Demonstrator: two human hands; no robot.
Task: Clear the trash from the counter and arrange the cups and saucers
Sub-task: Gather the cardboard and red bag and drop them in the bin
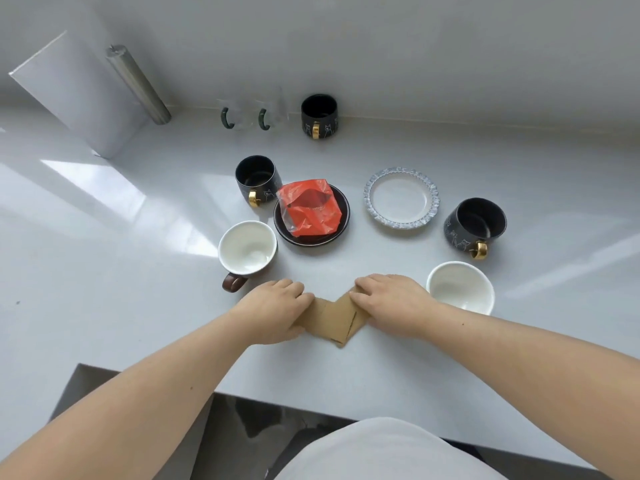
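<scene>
Cardboard (337, 317) flat, creased, both hands pressing

A tall brushed-metal cylinder (138, 85) stands at the back wall, with a white flat board (74, 95) leaning just beside it.

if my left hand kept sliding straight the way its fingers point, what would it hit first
Probably the right hand: the left hand points right and slightly away along the brown cardboard, and the right hand's fingers lie just ahead.
</scene>
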